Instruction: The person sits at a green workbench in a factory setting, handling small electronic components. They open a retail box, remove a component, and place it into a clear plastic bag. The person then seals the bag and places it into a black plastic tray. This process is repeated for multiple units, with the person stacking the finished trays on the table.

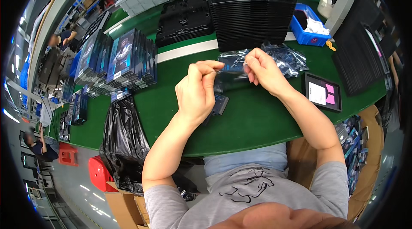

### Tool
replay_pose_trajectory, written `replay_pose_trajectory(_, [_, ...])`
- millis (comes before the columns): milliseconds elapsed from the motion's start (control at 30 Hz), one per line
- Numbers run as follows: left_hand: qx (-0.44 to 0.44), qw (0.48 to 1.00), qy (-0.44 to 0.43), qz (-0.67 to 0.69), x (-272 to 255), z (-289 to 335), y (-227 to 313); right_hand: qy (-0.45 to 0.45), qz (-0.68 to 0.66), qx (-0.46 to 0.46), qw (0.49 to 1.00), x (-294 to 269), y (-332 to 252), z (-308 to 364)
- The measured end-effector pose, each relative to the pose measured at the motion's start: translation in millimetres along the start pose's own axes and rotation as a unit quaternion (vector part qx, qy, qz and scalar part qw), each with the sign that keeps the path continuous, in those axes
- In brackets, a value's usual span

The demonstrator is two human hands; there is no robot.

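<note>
Above the middle of the green table, my left hand and my right hand are both closed in a pinch. A thin, see-through plastic bag is stretched between them, blurred and partly covered by the fingers. Beneath it, close to my left wrist, lies a small dark-blue box, partly hidden. Just beyond my right hand is a heap of shiny clear plastic bags. To the right of my right forearm sits a shallow black tray with a white card and pink pieces in it.
Tall stacked black trays stand at the back, beside a blue bin holding white cloth. Stacks of dark-blue boxes fill the left side. A black plastic bag hangs over the front edge. Behind my right elbow is a filled carton.
</note>
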State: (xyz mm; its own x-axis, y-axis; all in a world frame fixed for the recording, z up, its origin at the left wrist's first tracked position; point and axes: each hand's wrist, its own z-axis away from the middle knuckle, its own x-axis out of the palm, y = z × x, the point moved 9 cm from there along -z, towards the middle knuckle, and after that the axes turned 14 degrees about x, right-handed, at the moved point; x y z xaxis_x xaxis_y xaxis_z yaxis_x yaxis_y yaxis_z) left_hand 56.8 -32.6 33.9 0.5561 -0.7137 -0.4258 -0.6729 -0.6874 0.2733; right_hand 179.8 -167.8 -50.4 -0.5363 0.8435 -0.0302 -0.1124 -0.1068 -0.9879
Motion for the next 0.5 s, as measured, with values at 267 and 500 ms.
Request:
replay_pose_trajectory(267, [-0.251,0.961,-0.043,0.107,15,33,-60,0.012,-0.227,-0.047,0.973,-18,-8,-1])
replay_pose_trajectory(500, [-0.351,0.896,-0.046,0.269,35,40,-65,-0.1,-0.212,-0.044,0.971,-3,-15,5])
